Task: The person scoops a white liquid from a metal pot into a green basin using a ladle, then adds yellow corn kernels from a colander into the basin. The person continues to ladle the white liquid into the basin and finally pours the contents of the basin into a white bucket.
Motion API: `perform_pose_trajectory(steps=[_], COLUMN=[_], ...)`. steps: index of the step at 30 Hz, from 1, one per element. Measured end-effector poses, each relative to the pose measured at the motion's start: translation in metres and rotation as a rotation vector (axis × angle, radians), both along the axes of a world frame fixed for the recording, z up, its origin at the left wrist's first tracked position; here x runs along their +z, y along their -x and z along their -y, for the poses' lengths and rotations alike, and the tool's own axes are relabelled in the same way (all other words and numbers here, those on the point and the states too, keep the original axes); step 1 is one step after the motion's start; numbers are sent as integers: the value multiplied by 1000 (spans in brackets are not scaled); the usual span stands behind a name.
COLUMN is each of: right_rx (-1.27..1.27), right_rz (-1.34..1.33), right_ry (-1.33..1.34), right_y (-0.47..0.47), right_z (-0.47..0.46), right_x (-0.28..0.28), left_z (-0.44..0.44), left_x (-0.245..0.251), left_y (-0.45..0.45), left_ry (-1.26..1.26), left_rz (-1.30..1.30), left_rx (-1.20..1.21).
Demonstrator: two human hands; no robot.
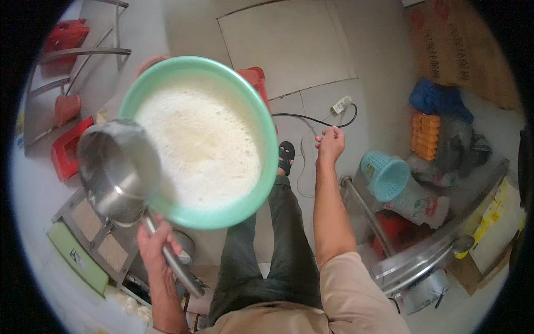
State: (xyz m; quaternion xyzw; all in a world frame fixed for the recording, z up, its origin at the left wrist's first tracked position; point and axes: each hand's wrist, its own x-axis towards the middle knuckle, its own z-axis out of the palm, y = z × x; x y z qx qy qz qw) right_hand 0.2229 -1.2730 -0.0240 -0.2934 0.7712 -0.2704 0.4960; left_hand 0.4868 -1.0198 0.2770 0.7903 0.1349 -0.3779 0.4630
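My left hand (pixel 157 244) grips the long metal handle of a stainless steel ladle or dipper (pixel 119 175), whose deep round bowl overlaps the left rim of a green plastic basin (pixel 270 167). Inside the basin is a pale, frothy, cream-white material (pixel 200 146); whether it is liquid or powder, I cannot tell. The inside of the metal bowl looks wet, without visible contents. To the right of the basin, my right hand (pixel 331 142) is raised over the floor, fingers curled and holding nothing visible. Part of what looks like another person's hand shows behind the basin's upper left rim.
A power strip (pixel 342 104) with a black cable lies on the tiled floor. At right are a blue plastic basket (pixel 386 175), orange trays (pixel 425 135), bags, a cardboard box (pixel 463 54) and a metal-edged table (pixel 417 259). Red plastic stools (pixel 71 150) stand at left.
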Motion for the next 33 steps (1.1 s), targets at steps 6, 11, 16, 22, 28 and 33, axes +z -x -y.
perform_pose_trajectory(steps=[6,11,16,22,28,33], right_rx=[551,625,648,626,657,754], right_rz=[-611,-706,-677,-664,-732,-778], right_ry=[93,-46,-129,-264,-199,-291], right_y=[66,86,108,136,144,125], right_z=[40,75,92,107,111,113], right_x=[-215,-278,-325,-368,-379,-369], left_z=[-25,-30,-56,-27,-14,-2], left_x=[-42,-60,-50,-60,-64,-65], left_y=[-8,-6,-33,-21,-14,-7], left_ry=[67,156,274,244,227,220], left_rz=[62,173,129,192,214,239], left_rx=[-50,32,-2,-33,-51,-75])
